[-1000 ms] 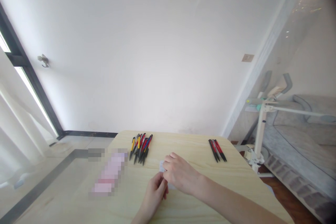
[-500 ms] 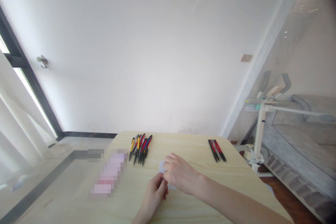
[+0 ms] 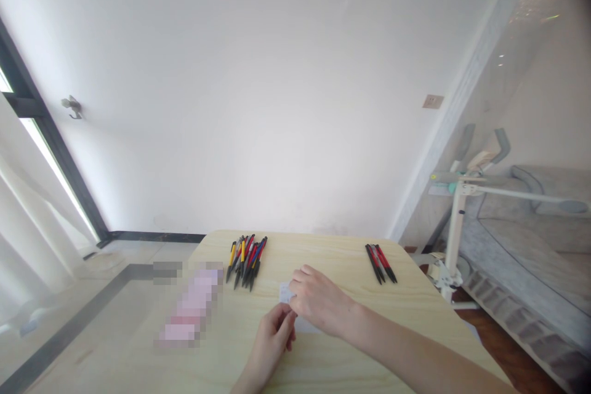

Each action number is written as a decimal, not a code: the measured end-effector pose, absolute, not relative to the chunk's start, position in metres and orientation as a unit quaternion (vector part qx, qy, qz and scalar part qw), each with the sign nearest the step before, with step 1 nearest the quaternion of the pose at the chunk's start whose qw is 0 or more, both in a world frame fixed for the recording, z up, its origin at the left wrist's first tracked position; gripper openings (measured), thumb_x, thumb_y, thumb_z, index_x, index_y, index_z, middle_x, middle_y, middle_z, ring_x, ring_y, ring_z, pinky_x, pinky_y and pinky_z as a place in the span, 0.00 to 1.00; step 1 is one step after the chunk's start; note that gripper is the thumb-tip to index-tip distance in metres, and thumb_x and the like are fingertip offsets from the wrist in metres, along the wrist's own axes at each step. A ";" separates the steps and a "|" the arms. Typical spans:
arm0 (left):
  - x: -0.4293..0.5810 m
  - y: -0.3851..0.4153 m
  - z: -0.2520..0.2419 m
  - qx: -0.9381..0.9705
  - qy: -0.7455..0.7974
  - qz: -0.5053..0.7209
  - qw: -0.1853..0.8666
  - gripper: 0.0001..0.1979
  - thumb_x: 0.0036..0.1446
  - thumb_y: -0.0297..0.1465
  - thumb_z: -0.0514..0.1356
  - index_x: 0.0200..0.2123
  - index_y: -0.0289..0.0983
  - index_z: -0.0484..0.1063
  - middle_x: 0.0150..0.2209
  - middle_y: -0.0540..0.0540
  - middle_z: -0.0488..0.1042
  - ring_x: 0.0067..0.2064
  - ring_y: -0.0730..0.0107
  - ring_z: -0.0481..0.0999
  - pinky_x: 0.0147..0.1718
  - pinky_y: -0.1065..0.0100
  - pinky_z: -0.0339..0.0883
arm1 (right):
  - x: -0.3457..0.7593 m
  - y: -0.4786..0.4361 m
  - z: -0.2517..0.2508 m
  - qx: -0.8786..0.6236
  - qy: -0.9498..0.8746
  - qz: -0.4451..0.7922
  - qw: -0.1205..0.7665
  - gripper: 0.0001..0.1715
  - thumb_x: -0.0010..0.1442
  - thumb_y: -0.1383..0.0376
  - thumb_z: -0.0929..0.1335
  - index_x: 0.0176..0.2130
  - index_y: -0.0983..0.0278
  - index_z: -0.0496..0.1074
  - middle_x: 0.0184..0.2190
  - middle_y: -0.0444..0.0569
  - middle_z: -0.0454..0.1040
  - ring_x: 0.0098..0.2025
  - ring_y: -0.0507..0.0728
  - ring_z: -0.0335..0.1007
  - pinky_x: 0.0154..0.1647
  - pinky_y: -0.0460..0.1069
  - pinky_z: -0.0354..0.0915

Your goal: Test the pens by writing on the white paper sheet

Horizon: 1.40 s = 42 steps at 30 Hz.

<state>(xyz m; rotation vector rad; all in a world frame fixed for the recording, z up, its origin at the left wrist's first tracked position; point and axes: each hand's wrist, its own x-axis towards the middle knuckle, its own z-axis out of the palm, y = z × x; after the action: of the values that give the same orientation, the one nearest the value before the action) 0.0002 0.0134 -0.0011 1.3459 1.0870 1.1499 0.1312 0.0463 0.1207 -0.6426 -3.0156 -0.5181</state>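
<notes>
Close together over the middle of the table, my left hand (image 3: 274,333) and my right hand (image 3: 321,303) touch at the fingertips. Thumb and fingers of my left hand are pinched together; what they hold is hidden. My right hand is curled over from the right, its fingers closed and largely covering whatever is under them. A small piece of white paper (image 3: 284,290) with faint markings shows just beyond my left fingers. More white paper (image 3: 307,325) shows below my right hand, but I cannot tell whether the two are one sheet.
A pile of black, red, yellow and blue pens (image 3: 246,263) lies at the back left of the wooden table (image 3: 332,258). Several red and black pens (image 3: 381,263) lie at the back right. Left of the table is a blurred pink object (image 3: 191,308). Exercise equipment (image 3: 455,234) stands at right.
My right hand has shifted very slightly up and away from my left fingers' base. Both hands otherwise keep their closed pose, and the pens stay put.
</notes>
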 end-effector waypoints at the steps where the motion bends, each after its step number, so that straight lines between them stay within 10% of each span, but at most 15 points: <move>1: 0.000 0.013 -0.001 0.558 0.452 0.476 0.508 0.14 0.55 0.39 0.51 0.25 0.35 0.64 0.15 0.56 0.62 0.16 0.78 0.61 0.16 0.76 0.54 | 0.132 0.046 0.122 -0.207 -0.964 -0.167 0.006 0.08 0.55 0.68 0.68 0.25 0.65 0.72 0.25 0.47 0.70 0.34 0.57 0.60 0.34 0.51 0.52; 42: 0.002 0.013 0.000 0.530 0.465 0.466 0.533 0.16 0.53 0.44 0.54 0.25 0.36 0.64 0.14 0.56 0.64 0.15 0.79 0.60 0.14 0.76 0.51 | 0.153 0.056 0.137 -0.262 -0.950 -0.167 0.002 0.10 0.58 0.67 0.65 0.26 0.65 0.72 0.26 0.48 0.70 0.36 0.57 0.59 0.37 0.51 0.52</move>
<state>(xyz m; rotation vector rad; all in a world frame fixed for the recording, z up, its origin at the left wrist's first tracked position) 0.0018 0.0135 0.0004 1.2646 1.1094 1.1119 0.1535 0.0562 0.1367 -0.8230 -2.9821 -0.5248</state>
